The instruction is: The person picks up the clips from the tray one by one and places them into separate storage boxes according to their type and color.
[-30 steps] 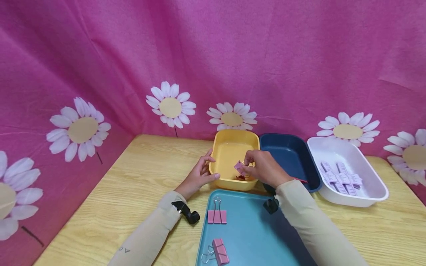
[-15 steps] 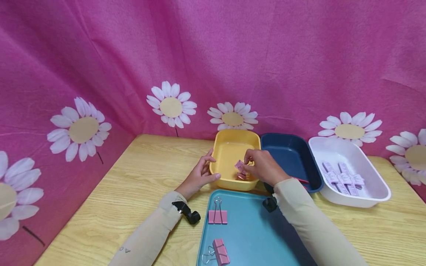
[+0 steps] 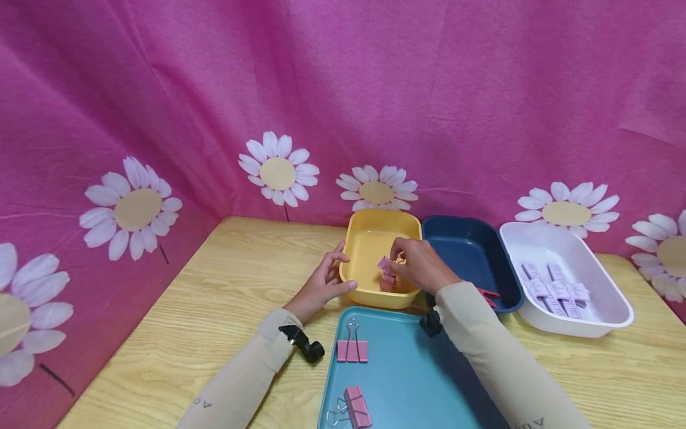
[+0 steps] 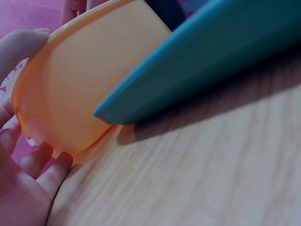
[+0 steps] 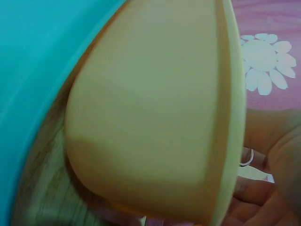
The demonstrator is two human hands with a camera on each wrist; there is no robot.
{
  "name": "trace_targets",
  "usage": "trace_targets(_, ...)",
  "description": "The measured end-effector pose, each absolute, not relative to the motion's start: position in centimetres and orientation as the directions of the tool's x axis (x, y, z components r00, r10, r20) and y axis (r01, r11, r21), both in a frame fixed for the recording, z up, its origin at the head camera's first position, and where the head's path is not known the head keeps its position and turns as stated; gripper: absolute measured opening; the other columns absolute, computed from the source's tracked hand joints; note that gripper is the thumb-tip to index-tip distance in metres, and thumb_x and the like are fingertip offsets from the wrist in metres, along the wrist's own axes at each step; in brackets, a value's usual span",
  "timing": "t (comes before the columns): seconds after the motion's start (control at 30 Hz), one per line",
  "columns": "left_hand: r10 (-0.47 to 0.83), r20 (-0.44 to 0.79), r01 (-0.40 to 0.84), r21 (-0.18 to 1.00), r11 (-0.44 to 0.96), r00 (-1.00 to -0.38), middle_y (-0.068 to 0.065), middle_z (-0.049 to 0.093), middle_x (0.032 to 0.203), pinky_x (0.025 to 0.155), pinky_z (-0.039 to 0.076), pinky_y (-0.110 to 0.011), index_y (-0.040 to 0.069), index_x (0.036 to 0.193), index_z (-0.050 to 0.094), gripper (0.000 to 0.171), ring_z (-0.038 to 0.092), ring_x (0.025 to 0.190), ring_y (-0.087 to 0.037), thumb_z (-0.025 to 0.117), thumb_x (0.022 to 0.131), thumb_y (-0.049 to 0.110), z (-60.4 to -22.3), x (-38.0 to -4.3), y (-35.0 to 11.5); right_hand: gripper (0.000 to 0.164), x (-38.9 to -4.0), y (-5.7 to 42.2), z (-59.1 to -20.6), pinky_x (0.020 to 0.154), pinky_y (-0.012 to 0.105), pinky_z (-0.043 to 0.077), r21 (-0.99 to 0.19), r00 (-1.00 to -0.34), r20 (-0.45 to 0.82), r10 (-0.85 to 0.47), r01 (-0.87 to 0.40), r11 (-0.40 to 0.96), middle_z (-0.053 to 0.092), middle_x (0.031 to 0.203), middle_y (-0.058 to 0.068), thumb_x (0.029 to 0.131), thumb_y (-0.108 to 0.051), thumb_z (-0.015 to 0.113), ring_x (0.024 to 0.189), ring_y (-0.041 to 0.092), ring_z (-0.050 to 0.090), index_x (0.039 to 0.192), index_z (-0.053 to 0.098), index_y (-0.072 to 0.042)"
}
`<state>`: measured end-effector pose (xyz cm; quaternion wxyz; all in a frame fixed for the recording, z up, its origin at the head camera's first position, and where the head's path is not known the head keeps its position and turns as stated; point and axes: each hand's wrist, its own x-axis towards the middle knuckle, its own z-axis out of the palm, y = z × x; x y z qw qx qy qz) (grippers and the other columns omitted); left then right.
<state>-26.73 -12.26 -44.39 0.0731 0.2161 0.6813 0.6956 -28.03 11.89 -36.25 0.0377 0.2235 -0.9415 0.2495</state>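
My right hand (image 3: 426,262) reaches into the yellow bin (image 3: 375,223) and pinches a pink binder clip (image 3: 384,263) by its wire handle. Another pink clip (image 3: 387,282) lies just below it, near the bin's front wall. In the right wrist view, a wire loop (image 5: 248,157) shows beside the fingers, while the bin's wall hides the clip's body. My left hand (image 3: 318,287) touches the bin's left front corner. Its thumb (image 4: 28,42) lies at the rim in the left wrist view, with the other fingers spread along the outer wall.
A teal tray (image 3: 407,369) in front carries an upright-lying pink binder clip (image 3: 352,351) and a tilted one (image 3: 356,406). Right of the yellow bin stand a navy bin (image 3: 461,238) with a red clip (image 3: 489,297) and a white bin (image 3: 605,298) with several lilac ruler-marked pieces (image 3: 557,290).
The right hand has shifted slightly left within the yellow bin, still pinching the binder clip. More of the red clip shows in the navy bin. The left hand stays at the corner.
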Motion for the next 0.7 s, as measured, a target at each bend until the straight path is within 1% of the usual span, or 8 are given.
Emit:
trace_targets(0.13,0.413,0.188,0.182,0.982,-0.054,-0.891,0.005,0.005,0.162,0.113,0.03,-0.033,-0.004,0.131,0.033,0.054,0.022,0.144,-0.025,0.065,0.089,0.003,-44.0,-26.6,-12.3,0.015,-28.5,11.8,-36.5,0.073,0.039,0.051,-0.446,-0.89,0.187,-0.415,-0.454,0.772,0.066,0.088,0.007,0.085,-0.019,0.075,0.083,0.025,0.055,0.088,0.064,-0.01)
trace_targets(0.27,0.431,0.162,0.161,0.986,-0.041,-0.888,-0.001,0.001,0.163,0.113,0.029,-0.034,-0.007,0.132,0.03,0.055,0.02,0.145,-0.027,0.064,0.09,0.003,-42.6,-25.9,-12.3,0.016,-28.9,11.5,-36.7,0.071,0.036,0.052,-0.459,-0.901,0.145,-0.408,-0.427,0.779,0.065,0.087,0.006,0.084,-0.02,0.075,0.083,0.024,0.055,0.087,0.064,-0.011)
trace_targets(0.47,0.423,0.145,0.148,0.989,-0.026,-0.895,-0.001,0.002,0.163,0.114,0.026,-0.037,-0.005,0.131,0.031,0.053,0.017,0.146,-0.025,0.064,0.09,0.003,-41.6,-25.1,-12.1,0.02,-29.1,11.2,-36.9,0.066,0.031,0.048,-0.475,-0.913,0.078,-0.401,-0.388,0.79,0.06,0.077,0.004,0.082,-0.026,0.078,0.078,0.022,0.053,0.084,0.064,-0.012)
trace_targets(0.6,0.423,0.163,0.161,0.986,-0.041,-0.891,-0.003,0.001,0.163,0.114,0.026,-0.039,-0.008,0.13,0.03,0.054,0.018,0.145,-0.028,0.065,0.089,0.002,-41.6,-25.1,-12.2,0.02,-29.1,11.0,-36.9,0.067,0.032,0.048,-0.473,-0.912,0.074,-0.404,-0.388,0.791,0.06,0.076,0.003,0.082,-0.025,0.077,0.077,0.022,0.054,0.083,0.063,-0.011)
trace_targets(0.7,0.425,0.166,0.163,0.986,-0.043,-0.89,-0.003,0.001,0.163,0.114,0.027,-0.038,-0.009,0.131,0.03,0.056,0.019,0.145,-0.028,0.065,0.089,0.003,-41.7,-25.1,-12.2,0.02,-29.1,11.0,-36.8,0.067,0.033,0.048,-0.468,-0.911,0.075,-0.406,-0.392,0.792,0.06,0.076,0.003,0.083,-0.026,0.077,0.077,0.023,0.054,0.083,0.063,-0.011)
